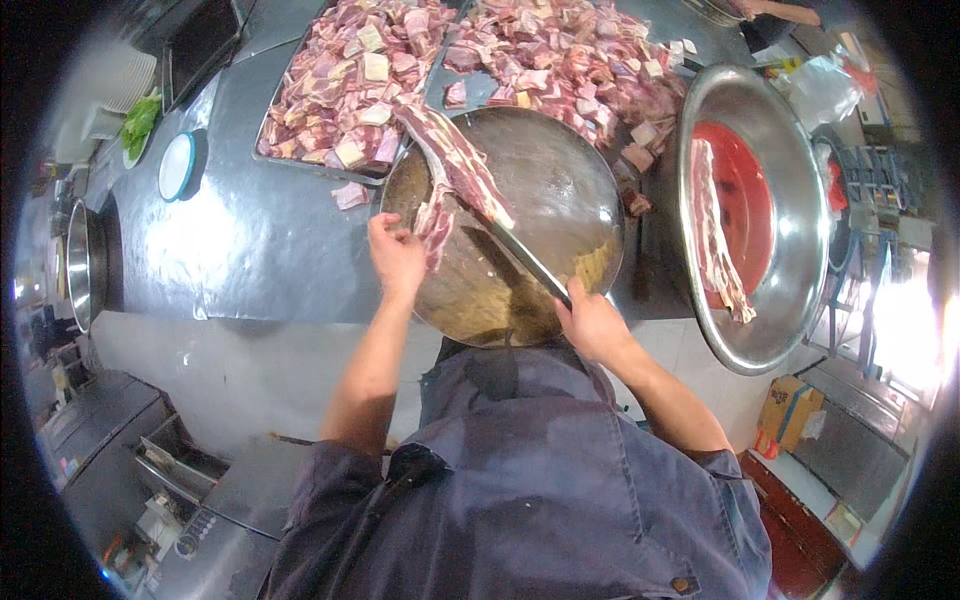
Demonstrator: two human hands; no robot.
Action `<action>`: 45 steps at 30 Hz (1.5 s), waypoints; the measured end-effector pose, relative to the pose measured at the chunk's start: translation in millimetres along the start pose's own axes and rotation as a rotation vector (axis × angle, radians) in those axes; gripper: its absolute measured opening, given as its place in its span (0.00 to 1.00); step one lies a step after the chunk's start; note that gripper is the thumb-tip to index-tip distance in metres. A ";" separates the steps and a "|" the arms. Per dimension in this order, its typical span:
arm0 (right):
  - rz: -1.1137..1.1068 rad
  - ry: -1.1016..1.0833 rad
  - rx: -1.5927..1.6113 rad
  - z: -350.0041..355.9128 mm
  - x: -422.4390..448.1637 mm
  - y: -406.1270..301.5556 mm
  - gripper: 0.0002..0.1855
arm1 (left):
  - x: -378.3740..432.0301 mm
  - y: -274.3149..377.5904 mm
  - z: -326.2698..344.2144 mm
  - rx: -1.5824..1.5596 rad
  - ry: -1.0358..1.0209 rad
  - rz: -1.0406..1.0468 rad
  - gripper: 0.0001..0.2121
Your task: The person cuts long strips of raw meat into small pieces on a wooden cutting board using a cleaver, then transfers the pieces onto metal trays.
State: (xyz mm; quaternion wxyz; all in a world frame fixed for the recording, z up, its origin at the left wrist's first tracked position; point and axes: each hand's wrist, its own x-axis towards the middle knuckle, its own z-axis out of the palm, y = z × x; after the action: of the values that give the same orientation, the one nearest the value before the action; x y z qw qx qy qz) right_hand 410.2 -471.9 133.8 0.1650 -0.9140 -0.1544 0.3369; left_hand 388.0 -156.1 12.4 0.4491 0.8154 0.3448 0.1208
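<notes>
My right hand (594,319) grips the handle of a cleaver (529,261), seen nearly edge-on above a round chopping block (555,180). A long strip of raw, fatty meat (457,157) lies along the cleaver's far end and reaches over the block's far left edge. A thinner flap of it hangs down beside my left hand (397,255), whose fingers are curled at that flap; whether they pinch it I cannot tell. Cut chunks of raw meat (337,97) fill a metal tray beyond the block, and more meat pieces (562,60) are heaped to its right.
A large steel basin (799,225) at the right holds reddish liquid and another meat strip (709,225). On the steel table (247,247) at left sit a white, blue-rimmed dish (176,166) and a plate of green leaves (140,124). Another person's arm (780,11) shows at the top right.
</notes>
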 end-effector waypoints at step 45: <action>-0.023 0.038 -0.163 -4.9 51.3 -83.1 0.09 | 9.7 -21.1 4.1 0.231 -0.359 0.905 0.12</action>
State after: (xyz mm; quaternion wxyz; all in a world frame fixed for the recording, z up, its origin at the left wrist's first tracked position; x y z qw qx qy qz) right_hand 436.5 -378.0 142.1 0.0969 -0.9288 -0.1888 0.3039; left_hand 387.6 -144.7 -8.2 0.3107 0.9355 -0.1150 0.1224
